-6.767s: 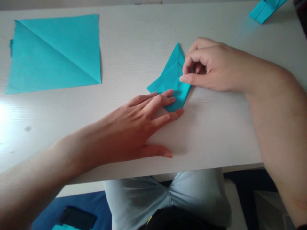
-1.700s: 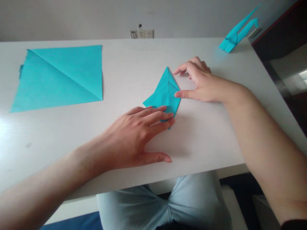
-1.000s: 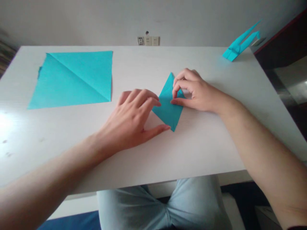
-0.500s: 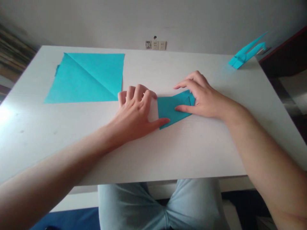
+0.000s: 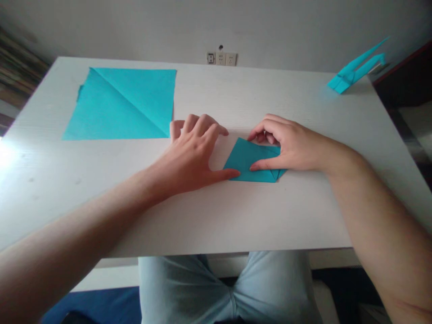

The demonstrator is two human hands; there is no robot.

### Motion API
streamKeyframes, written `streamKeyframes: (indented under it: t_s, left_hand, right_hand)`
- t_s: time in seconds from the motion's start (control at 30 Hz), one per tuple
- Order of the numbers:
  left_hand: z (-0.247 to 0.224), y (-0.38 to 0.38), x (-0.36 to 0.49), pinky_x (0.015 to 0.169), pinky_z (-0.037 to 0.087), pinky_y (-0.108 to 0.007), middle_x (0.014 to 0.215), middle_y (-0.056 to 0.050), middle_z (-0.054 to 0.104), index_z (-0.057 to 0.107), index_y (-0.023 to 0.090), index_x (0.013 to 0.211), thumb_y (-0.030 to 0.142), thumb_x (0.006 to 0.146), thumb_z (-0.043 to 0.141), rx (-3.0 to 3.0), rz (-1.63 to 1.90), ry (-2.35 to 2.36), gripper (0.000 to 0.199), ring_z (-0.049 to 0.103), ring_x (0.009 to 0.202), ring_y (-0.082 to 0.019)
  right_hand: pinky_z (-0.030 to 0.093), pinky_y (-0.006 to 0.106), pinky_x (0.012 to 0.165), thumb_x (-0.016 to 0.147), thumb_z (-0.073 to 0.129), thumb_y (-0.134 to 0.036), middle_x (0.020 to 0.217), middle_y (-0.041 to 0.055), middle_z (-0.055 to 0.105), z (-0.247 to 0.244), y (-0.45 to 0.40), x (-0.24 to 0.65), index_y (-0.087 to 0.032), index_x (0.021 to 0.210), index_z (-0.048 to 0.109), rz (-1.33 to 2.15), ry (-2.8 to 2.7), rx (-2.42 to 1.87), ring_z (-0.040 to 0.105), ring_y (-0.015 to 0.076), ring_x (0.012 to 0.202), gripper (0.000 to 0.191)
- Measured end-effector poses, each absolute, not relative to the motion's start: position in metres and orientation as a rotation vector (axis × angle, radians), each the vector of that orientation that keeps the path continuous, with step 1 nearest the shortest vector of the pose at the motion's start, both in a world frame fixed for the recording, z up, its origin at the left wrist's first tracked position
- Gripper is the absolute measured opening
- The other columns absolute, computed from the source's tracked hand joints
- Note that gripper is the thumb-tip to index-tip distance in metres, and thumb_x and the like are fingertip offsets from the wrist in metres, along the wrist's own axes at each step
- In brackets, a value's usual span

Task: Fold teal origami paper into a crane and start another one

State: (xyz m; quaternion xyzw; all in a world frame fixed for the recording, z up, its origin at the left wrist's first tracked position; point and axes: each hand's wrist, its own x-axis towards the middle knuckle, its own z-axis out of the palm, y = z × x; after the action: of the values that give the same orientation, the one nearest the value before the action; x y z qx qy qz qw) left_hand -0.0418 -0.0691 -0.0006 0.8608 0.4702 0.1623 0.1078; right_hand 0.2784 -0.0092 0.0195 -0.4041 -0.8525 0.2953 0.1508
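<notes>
The left hand [image 5: 192, 153] is resting loosely spread, thumb touching the folded paper [image 5: 243, 155] at its three o'clock, which the right hand [image 5: 292, 144] is grasping, while on the table [image 5: 216, 220] a sheet [image 5: 118, 108] is lying toward ten o'clock and a paper figure [image 5: 346, 80] is standing toward two.

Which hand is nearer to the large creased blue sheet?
Left. The left hand is at the near right corner of the creased sheet; contact is unclear. The right hand is farther right, thumb on the folded paper.
</notes>
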Motion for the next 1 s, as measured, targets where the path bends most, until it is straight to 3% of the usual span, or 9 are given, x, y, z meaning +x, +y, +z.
streamKeyframes:
  t_s: [0.07,0.2,0.37,0.43,0.53,0.67,0.8,0.9,1.0]
  left_hand:
    - [-0.001,-0.068,-0.042,0.141,0.044,-0.081,0.166,-0.022,0.069,0.066,0.023,0.166,0.068,0.107,0.098,2.529,0.470,1.390,0.081,0.063,0.158,-0.054]
    - [-0.004,-0.056,-0.048,0.140,0.045,-0.080,0.164,-0.020,0.069,0.068,0.025,0.166,0.065,0.109,0.095,2.524,0.471,1.309,0.075,0.065,0.156,-0.053]
    - [-0.001,-0.037,-0.055,0.138,0.048,-0.070,0.150,-0.013,0.077,0.080,0.029,0.148,0.058,0.107,0.096,2.541,0.461,1.154,0.053,0.071,0.146,-0.044]
    - [0.004,-0.035,-0.056,0.137,0.048,-0.067,0.144,-0.011,0.081,0.083,0.028,0.142,0.055,0.108,0.094,2.552,0.471,1.157,0.045,0.073,0.142,-0.041]
    - [0.009,-0.036,-0.056,0.133,0.050,-0.063,0.139,-0.012,0.086,0.083,0.025,0.143,0.046,0.114,0.087,2.570,0.523,1.246,0.036,0.077,0.138,-0.038]
    - [0.007,-0.034,-0.057,0.122,0.054,-0.057,0.126,-0.009,0.087,0.082,0.021,0.135,0.039,0.116,0.086,2.542,0.611,1.370,0.027,0.082,0.119,-0.031]
    - [0.005,-0.034,-0.054,0.106,0.057,-0.047,0.115,-0.004,0.084,0.079,0.018,0.132,0.027,0.124,0.069,2.573,0.671,1.450,0.016,0.075,0.098,-0.021]
    - [0.006,-0.051,-0.043,0.095,0.056,-0.043,0.114,-0.006,0.084,0.080,0.020,0.132,0.028,0.125,0.069,2.657,0.738,1.327,0.016,0.076,0.098,-0.023]
    - [0.005,-0.081,-0.029,0.105,0.064,-0.050,0.139,-0.016,0.087,0.081,0.018,0.149,0.049,0.129,0.071,2.796,0.588,1.177,0.038,0.082,0.124,-0.035]
  right_hand:
    - [0.064,0.048,0.090,0.072,0.121,-0.056,0.125,0.0105,0.078,0.014,-0.010,0.276,-0.026,0.125,0.089,0.847,-2.403,-1.172,0.071,0.0305,0.099,0.068]
    - [0.063,0.048,0.087,0.084,0.112,-0.043,0.125,0.0102,0.076,0.003,-0.010,0.271,-0.029,0.122,0.091,0.788,-2.291,-1.190,0.068,0.0289,0.096,0.046]
    - [0.049,0.040,0.068,0.091,0.111,-0.044,0.088,-0.0007,0.068,-0.004,-0.005,0.268,-0.031,0.119,0.084,1.006,-2.147,-1.235,0.055,0.0209,0.074,0.041]
    - [0.044,0.038,0.063,0.089,0.112,-0.047,0.089,-0.0021,0.072,-0.004,-0.004,0.266,-0.032,0.123,0.080,1.151,-2.058,-1.195,0.053,0.0190,0.071,0.050]
    - [0.042,0.037,0.063,0.085,0.111,-0.041,0.094,-0.0023,0.076,0.000,-0.006,0.264,-0.031,0.122,0.079,1.205,-2.009,-1.120,0.052,0.0177,0.071,0.050]
    - [0.042,0.037,0.064,0.092,0.109,-0.040,0.076,-0.0041,0.065,0.007,-0.010,0.265,-0.030,0.105,0.082,1.054,-2.077,-1.193,0.056,0.0187,0.069,0.032]
    - [0.048,0.039,0.066,0.095,0.108,-0.041,0.082,-0.0015,0.076,0.008,-0.008,0.270,-0.030,0.102,0.081,1.011,-2.074,-1.233,0.065,0.0211,0.071,0.030]
    - [0.051,0.040,0.069,0.095,0.105,-0.034,0.081,-0.0016,0.076,0.008,-0.008,0.271,-0.029,0.101,0.080,0.923,-2.096,-1.225,0.067,0.0220,0.073,0.026]
    - [0.051,0.040,0.071,0.095,0.099,-0.027,0.077,-0.0029,0.074,0.013,-0.012,0.269,-0.030,0.097,0.077,0.779,-2.179,-1.219,0.065,0.0215,0.070,0.023]
